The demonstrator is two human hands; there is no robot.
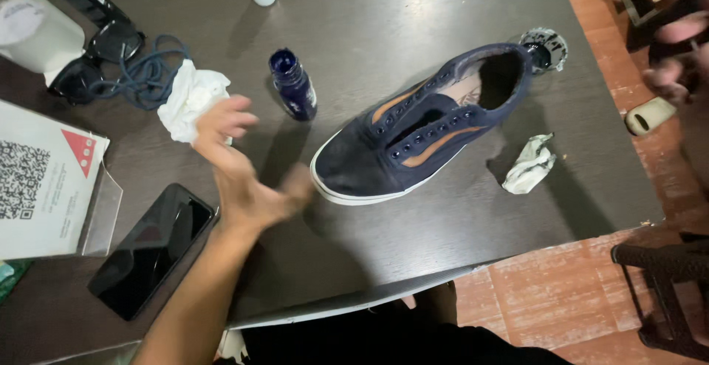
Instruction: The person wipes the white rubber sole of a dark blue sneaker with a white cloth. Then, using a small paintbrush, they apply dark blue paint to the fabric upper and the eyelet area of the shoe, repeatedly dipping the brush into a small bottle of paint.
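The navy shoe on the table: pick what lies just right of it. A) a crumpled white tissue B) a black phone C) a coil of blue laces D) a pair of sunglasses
A: a crumpled white tissue lies on the table just right of the navy shoe.

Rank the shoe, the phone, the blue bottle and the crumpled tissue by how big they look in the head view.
1. shoe
2. phone, though it lies nearer the camera
3. and 4. blue bottle and crumpled tissue: too alike to rank
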